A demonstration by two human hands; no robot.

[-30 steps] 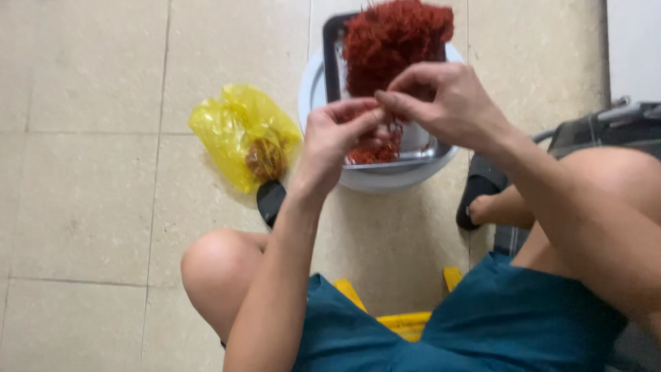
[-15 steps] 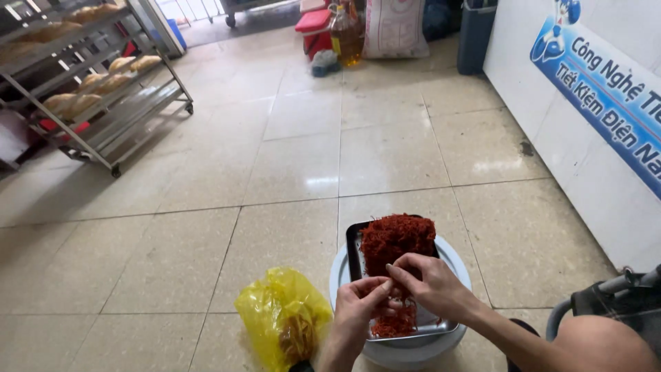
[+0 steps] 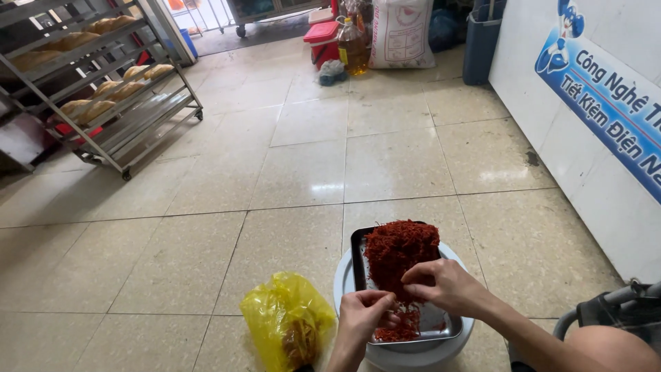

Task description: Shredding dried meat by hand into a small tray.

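— What do you have under your hands, seen from the head camera?

— A heap of red shredded strands (image 3: 401, 255) piled on a metal tray (image 3: 358, 258), and the tray sits on top of a white round tub (image 3: 342, 275) on the tiled floor (image 3: 289, 172). The heap is thickest at the far end of the tray; a thinner scatter lies at the near end.

— And your left hand?

— My left hand (image 3: 363, 318) is at the near left corner of the tray, fingers pinched together on a small tuft of the red strands, right at the edge of the thin scatter.

— The right one?

— My right hand (image 3: 441, 284) rests over the near side of the heap, fingers curled down and closed into the strands, thumb turned toward my left hand. The two hands are just beside each other, nearly touching.

— Anything else close by?

— A crumpled yellow plastic bag (image 3: 286, 320) lies on the floor just left of the tub, with something brownish inside that I cannot make out. Farther off, at the left, a metal rack on wheels (image 3: 117, 103) holds bread loaves (image 3: 93, 109). At the far wall stand a white sack (image 3: 401, 31), a bottle of yellow liquid (image 3: 354, 47) and a red box (image 3: 322, 40).
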